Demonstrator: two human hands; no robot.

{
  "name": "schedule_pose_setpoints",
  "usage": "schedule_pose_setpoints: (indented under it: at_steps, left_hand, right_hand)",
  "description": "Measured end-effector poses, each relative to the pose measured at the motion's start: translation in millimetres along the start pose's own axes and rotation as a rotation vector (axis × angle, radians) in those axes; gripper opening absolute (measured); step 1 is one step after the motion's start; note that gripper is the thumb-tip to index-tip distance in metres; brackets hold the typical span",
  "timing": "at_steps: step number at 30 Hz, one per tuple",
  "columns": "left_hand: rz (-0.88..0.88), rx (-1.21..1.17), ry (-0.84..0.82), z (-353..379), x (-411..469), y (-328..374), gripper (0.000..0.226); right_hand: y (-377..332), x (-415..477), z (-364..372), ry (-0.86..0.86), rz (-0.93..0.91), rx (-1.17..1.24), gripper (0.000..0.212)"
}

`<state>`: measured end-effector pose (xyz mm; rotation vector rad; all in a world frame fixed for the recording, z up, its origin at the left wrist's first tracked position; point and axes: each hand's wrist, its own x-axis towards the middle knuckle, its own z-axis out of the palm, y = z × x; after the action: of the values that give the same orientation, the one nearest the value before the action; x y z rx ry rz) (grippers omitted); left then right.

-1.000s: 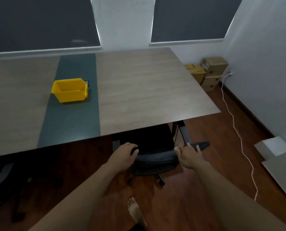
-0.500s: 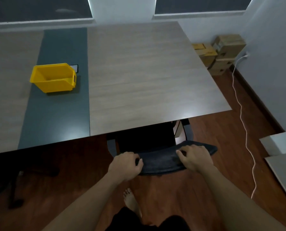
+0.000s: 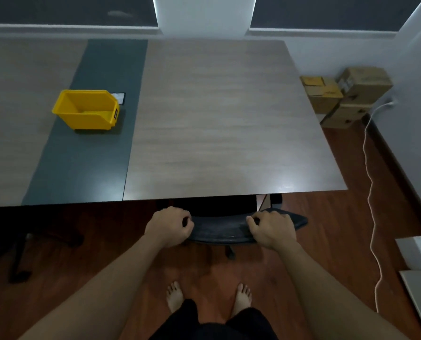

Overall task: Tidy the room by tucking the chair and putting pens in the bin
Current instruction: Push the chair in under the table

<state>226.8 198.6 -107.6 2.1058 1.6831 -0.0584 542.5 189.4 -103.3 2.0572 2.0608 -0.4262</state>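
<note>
A black office chair [image 3: 219, 229] stands at the near edge of the wooden table [image 3: 217, 133], its seat hidden under the tabletop and only the top of its backrest showing. My left hand [image 3: 169, 225] grips the backrest's left end and my right hand [image 3: 271, 229] grips its right part. A yellow bin [image 3: 86, 109] sits on the table's dark grey strip at the left, open side up and looking empty. No pens are in view.
A small dark flat item [image 3: 120, 97] lies just behind the bin. Cardboard boxes [image 3: 347, 94] are stacked in the right corner. A white cable [image 3: 371, 192] trails over the wooden floor. Another chair's base [image 3: 20, 253] stands at the left. My bare feet are below the chair.
The chair has slid further under the table, with both hands staying on its backrest. I have stepped closer, and both feet now show.
</note>
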Motion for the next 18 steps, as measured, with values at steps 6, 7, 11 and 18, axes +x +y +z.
schedule_pose_setpoints:
  at_steps: [6, 7, 11, 18]
  left_hand:
    - [-0.061, 0.002, -0.011, -7, 17, 16, 0.037]
    - [-0.066, 0.004, -0.01, -7, 19, 18, 0.038]
    - [-0.088, 0.017, 0.006, -8, 28, 16, 0.037]
    - [-0.096, 0.05, 0.009, -4, 35, 9, 0.036]
  right_hand:
    - [14, 18, -15, -0.003, -0.038, 0.028, 0.058]
    - [17, 20, -16, 0.0, -0.041, 0.03, 0.058]
    - [20, 24, -14, 0.074, -0.043, 0.045, 0.057]
    - [19, 29, -8, 0.1, -0.042, 0.065, 0.054]
